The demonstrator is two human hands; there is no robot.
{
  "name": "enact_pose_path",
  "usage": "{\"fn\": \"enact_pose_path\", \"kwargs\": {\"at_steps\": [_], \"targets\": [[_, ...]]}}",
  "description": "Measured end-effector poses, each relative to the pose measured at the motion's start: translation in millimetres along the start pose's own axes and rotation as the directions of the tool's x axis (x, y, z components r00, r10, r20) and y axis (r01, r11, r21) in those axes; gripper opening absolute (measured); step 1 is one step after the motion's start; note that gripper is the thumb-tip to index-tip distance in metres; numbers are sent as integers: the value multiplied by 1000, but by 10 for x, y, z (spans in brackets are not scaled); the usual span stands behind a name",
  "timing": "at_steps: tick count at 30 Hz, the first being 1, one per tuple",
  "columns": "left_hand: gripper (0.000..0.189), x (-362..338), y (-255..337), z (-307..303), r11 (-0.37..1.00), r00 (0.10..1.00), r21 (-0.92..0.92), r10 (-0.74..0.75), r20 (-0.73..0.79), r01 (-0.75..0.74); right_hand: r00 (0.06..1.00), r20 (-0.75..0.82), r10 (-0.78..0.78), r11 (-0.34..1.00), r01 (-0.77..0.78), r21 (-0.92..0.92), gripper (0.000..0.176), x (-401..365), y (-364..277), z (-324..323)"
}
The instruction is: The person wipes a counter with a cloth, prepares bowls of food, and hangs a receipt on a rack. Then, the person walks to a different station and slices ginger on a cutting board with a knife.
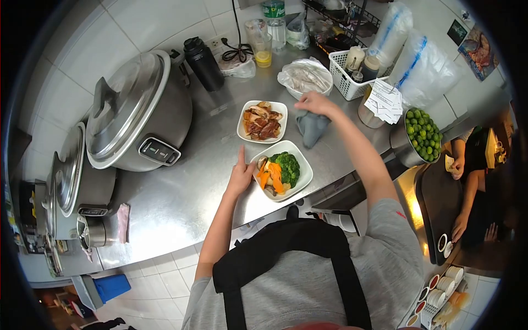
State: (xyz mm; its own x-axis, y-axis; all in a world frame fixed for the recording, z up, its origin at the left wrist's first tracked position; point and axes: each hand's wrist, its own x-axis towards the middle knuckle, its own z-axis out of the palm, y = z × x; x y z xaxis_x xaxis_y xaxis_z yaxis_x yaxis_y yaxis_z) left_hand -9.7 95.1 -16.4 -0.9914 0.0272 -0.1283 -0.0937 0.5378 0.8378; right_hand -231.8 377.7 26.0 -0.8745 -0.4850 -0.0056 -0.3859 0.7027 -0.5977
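My left hand [241, 177] is at the left rim of a square white bowl [307, 177], its index finger stretched out and its other fingers closed at the rim. Broccoli [287, 168], orange carrot slices [270, 175] and mushroom pieces fill that bowl. Behind it stands a smaller white bowl [241, 132] of sliced browned meat [264, 122]. To the right of the meat, my right hand [319, 104] has its fingers closed at the top of a crumpled grey cloth [312, 130], which rests on the steel counter. The fingertips are partly hidden.
Large rice cookers [137, 115] stand on the left of the counter [165, 203]. Along the back are a black bottle [203, 63], a bag-covered bowl [305, 77] and a white basket [344, 77]. Green limes [422, 135] fill a metal container at right. Another person's hands are near a dark tray [440, 192].
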Motion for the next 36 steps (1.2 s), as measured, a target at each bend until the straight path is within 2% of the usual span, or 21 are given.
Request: {"fn": "enact_pose_path", "kwargs": {"at_steps": [1,3,7,9,12,13,14,15,16,17,18,19,20,21,23,26,29,31,34,35,36], "targets": [[67,65,-35,9,998,999,-49,-47,-5,47,989,-148,-16,994,0,-108,44,-211,-131,-223],[83,191,-83,-6,985,994,-140,-97,51,103,981,-193,-18,968,-31,-248,46,-613,-369,-609],[89,343,-63,38,972,998,-228,-64,6,64,990,-138,7,939,-54,-339,58,-1203,10,-412],[90,382,-50,29,969,998,-239,-58,4,57,962,11,271,824,-227,-519,66,-1498,63,-125],[90,482,-89,5,977,995,-210,-62,-79,44,970,-113,216,824,-243,-512,70,-1752,193,187],[89,544,-58,-52,971,981,-236,-70,-180,26,945,-316,84,850,-234,-473,67,-1791,95,319],[89,585,-40,-99,966,956,-259,-85,-279,11,934,-345,94,965,-171,-200,64,-1820,16,470],[74,641,20,-121,952,929,-306,-86,-360,-30,924,-365,115,992,-89,89,61,-1861,-59,634],[74,751,-1,-160,952,926,-306,-95,-365,-23,947,-261,186,959,-117,256,58,-1921,-176,832],[67,896,-50,-221,943,951,-333,-131,-281,32,960,-148,238,898,-159,410,57,-1964,-307,998],[61,1004,-77,-247,931,967,-355,-164,-194,86,961,-146,233,900,-156,408,57,-1993,-508,1043],[58,1063,-71,-236,946,971,-309,-153,-181,92,950,-5,311,711,-229,665,59,-2021,-752,1008],[58,1065,-67,-220,947,972,-310,-151,-181,89,928,152,340,445,-301,844,62,-2027,-877,981],[57,1050,-66,-197,929,980,-363,-132,-147,70,928,149,342,443,-299,845,62,-2008,-860,1026],[57,1019,-31,-106,910,988,-412,-107,-110,52,937,21,349,400,-170,901,68,-1959,-743,1177],[48,935,139,225,858,970,-510,-175,-168,66,925,-10,381,376,-145,915,69,-1896,-540,1217],[50,946,92,443,855,960,-518,-162,-230,20,918,-6,395,374,-155,914,69,-1923,-463,1036],[49,898,156,498,918,928,-396,-179,-326,38,911,-12,412,368,-154,917,70,-1940,-412,952],[57,848,228,470,884,947,-449,-245,-210,129,903,-23,428,359,-146,922,70,-1948,-356,846],[57,819,245,451,889,952,-442,-231,-199,123,876,-45,481,375,-160,913,61,-1964,-363,835],[58,751,357,394,871,955,-461,-260,-143,168,869,-61,492,372,-147,916,61,-1955,-293,796]]}}
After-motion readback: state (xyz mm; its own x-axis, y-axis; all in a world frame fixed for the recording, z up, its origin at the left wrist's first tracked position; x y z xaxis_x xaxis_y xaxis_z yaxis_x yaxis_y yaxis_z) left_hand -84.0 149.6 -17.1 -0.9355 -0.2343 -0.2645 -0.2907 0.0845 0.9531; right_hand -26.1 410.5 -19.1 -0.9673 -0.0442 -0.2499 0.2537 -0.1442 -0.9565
